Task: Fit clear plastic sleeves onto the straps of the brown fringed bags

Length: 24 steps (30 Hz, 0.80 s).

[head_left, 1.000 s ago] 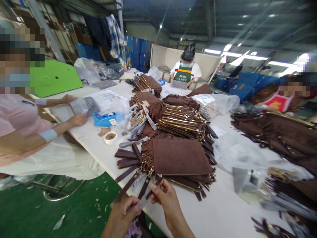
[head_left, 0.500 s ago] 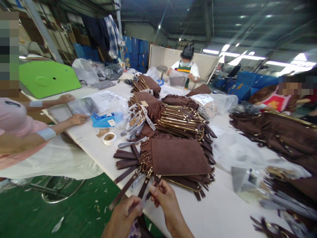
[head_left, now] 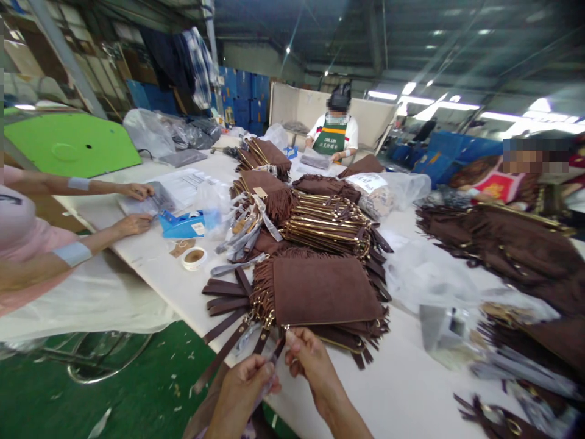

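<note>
In the head view, a brown suede pouch (head_left: 322, 289) with fringed sides lies on top of a stack at the near table edge. A thin brown wrist strap (head_left: 276, 352) hangs from its near left corner. My left hand (head_left: 242, 387) is closed, thumb and fingers pinching the strap; a pale wrapping seems to trail below it. My right hand (head_left: 313, 363) is also closed, pinching at the strap's upper end beside the metal clasp, just below the pouch. Other brown straps (head_left: 228, 305) fan out to the left, some with gold clasps.
Behind lie gold-zipped pouches (head_left: 326, 225) in a pile. A tape roll (head_left: 194, 257) and a blue tape dispenser (head_left: 183, 225) sit to the left, near a co-worker's hands (head_left: 134, 225). Plastic sheeting (head_left: 425, 274) and more brown pouches (head_left: 498, 250) cover the right side.
My left hand has shifted slightly right and up the strap, closer to my right hand. The co-worker at the back has lowered a plastic bag to the table. The whole view has shifted slightly.
</note>
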Motion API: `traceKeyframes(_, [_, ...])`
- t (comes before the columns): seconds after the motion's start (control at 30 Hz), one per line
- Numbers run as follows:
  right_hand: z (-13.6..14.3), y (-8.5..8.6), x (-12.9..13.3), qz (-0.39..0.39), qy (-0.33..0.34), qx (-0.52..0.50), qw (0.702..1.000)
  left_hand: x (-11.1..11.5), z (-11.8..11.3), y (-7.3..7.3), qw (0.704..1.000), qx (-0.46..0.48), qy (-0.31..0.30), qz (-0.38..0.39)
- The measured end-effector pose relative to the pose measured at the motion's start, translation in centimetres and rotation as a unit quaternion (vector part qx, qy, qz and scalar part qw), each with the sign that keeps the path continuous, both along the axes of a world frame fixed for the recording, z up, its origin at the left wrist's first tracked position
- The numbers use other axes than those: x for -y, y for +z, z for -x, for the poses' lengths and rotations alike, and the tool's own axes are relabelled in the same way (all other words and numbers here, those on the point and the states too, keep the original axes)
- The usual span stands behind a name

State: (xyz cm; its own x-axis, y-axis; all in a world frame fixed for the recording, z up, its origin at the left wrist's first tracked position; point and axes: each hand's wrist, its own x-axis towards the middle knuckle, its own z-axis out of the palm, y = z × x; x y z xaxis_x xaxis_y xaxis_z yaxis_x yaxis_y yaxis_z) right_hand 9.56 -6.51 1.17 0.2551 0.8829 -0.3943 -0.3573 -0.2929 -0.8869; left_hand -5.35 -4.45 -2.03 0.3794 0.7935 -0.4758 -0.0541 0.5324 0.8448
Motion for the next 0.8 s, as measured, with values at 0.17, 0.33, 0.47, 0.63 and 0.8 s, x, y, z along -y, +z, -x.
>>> traceKeyframes(0.17, [-0.2,-0.5,-1.3,0.011,-0.054,0.020,0.998,-0.1,-0.5,-0.2,0.999,0.014,0.033,0.004])
traceKeyframes(0.33, [0.1,-1.4,-1.4,-0.003,-0.047,-0.017,0.999,-0.1,-1.1,-0.7,0.999,-0.017,0.044,-0.001])
traceKeyframes(0.47, [-0.3,-1.4,-1.2,-0.007,-0.039,-0.028,0.999,-0.3,-1.7,-0.7,0.999,-0.013,0.038,-0.012])
traceKeyframes(0.63, [-0.7,-1.0,-1.4,-0.015,-0.048,-0.025,0.998,-1.2,-2.0,0.6,0.993,-0.059,-0.018,-0.101])
traceKeyframes(0.8, [-0.8,-0.8,-1.6,-0.015,-0.064,-0.030,0.997,-2.1,-2.0,1.5,0.983,-0.098,-0.048,-0.146])
